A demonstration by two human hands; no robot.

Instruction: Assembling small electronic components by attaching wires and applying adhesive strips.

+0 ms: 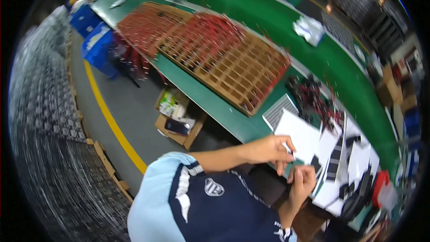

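Note:
My left hand [271, 150] is above the front edge of the green workbench [192, 89], thumb and fingers pinched. A small whitish bit shows at its fingertips, too small and blurred to name. Close by on the right, my right hand [302, 182] is raised with its fingers curled in; whatever they hold, if anything, is hidden. Just beyond both hands lies a white sheet of paper [298, 131]. A printed grid sheet [281, 110] sticks out past it. To the right are white sheets with black strips [333, 163].
A cardboard divider tray [237, 74] with red-wired parts fills the middle of the bench. Black parts with red wires [311, 94] are heaped beyond the papers. A red bin [380, 187] stands far right. Below the bench, an open carton [190, 136] holds a phone [177, 127].

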